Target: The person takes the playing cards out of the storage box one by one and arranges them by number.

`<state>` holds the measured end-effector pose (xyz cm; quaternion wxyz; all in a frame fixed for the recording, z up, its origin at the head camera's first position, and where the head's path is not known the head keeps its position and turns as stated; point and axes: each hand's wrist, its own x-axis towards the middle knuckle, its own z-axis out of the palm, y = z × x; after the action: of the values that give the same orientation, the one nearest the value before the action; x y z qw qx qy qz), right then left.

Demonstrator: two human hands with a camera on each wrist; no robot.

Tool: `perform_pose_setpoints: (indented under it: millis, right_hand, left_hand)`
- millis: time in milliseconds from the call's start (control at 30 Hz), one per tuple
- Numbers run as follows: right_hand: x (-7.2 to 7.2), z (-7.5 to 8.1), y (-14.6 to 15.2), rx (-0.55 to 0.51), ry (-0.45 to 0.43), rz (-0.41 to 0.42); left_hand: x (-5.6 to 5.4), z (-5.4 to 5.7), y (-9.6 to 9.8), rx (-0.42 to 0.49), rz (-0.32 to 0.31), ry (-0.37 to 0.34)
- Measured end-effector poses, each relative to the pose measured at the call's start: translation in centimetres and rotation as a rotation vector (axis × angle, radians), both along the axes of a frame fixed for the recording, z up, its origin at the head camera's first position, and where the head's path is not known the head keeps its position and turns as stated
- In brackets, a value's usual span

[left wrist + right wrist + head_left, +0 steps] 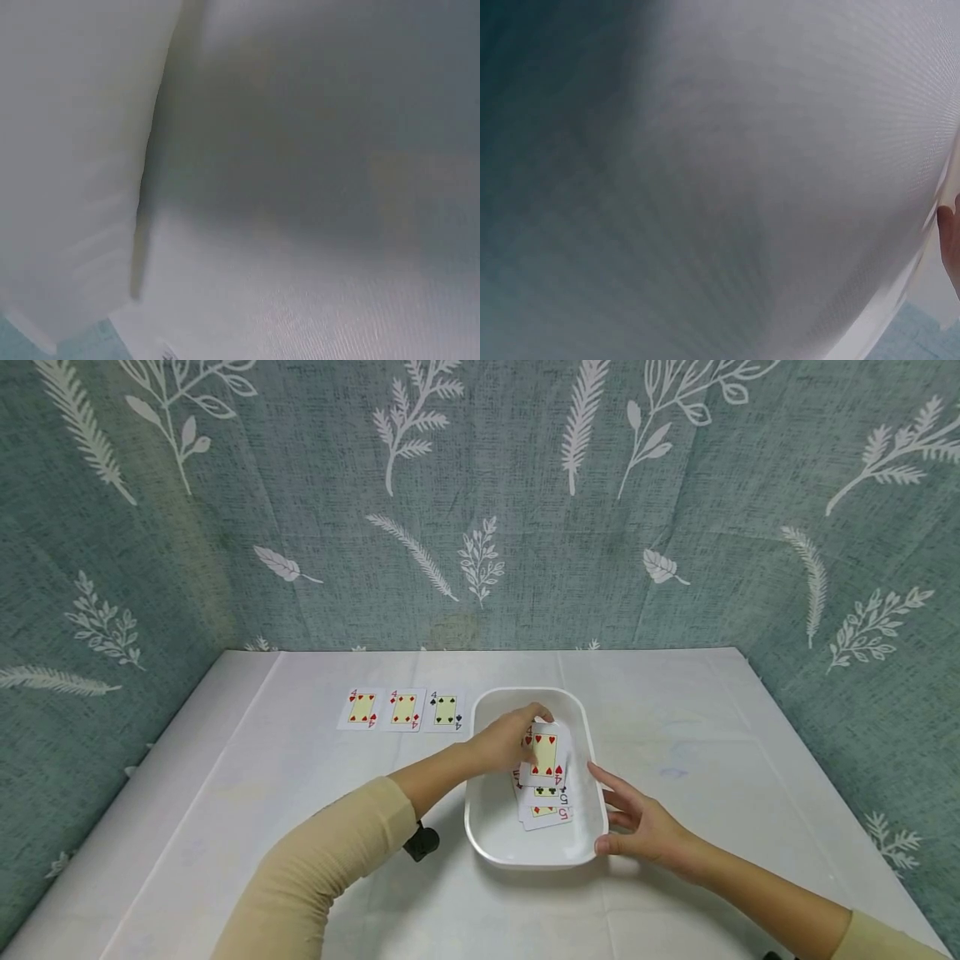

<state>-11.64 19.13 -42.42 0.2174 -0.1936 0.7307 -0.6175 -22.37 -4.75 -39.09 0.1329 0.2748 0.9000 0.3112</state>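
A white tray (491, 831) stands on the table in the head view, with several overlapping playing cards inside, red and black fives (546, 819) among them. My left hand (506, 739) reaches over its left rim and grips a four of hearts (545, 760) at the top of the pile, thumb at the card's left side and a finger by its upper edge. On the tray's right rim, my right hand (645, 827) rests its fingertips and thumb, fingers spread along the outer wall. The tray's pale wall (75, 150) fills the left of the left wrist view.
Three fours lie face up in a row left of the tray: a red-heart card (362, 708), a diamond card (404, 710) and a black-pip card (444, 711). A small black object (422, 843) shows below the left forearm. Leaf-patterned cloth (480, 527) surrounds the white table (690, 735).
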Motion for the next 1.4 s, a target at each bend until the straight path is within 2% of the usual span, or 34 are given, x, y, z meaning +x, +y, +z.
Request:
perform_pose_setpoints:
  millis: [233, 433, 567, 733, 867, 1133, 1400]
  right_hand:
    - [0.0, 0.1, -0.1, 0.014, 0.001, -0.006]
    - [0.0, 0.0, -0.1, 0.004, 0.007, -0.003]
    - [-0.1, 0.0, -0.1, -0.003, 0.011, -0.004]
    - [0.0, -0.1, 0.0, -0.003, 0.02, -0.009]
    - [0.0, 0.0, -0.1, 0.004, 0.017, -0.011]
    - [0.0, 0.0, 0.0, -0.011, -0.026, -0.011]
    - [0.1, -0.1, 0.2, -0.036, -0.058, -0.005]
  left_hand:
    - [-0.4, 0.5, -1.0, 0.11, -0.093, 0.007]
    - [-0.8, 0.8, -1.9, 0.2, -0.111, 0.008]
    - [-1.1, 1.4, -2.7, 0.258, -0.066, -0.005]
    - [-1.4, 2.1, -3.7, 0.318, 0.045, -0.007]
    - [-1.4, 2.8, -4.7, 0.324, 0.115, 0.01]
    - [-1.6, 4.1, -7.4, 0.324, 0.17, 0.041]
    - [-1.6, 4.9, -9.6, 0.324, 0.196, 0.065]
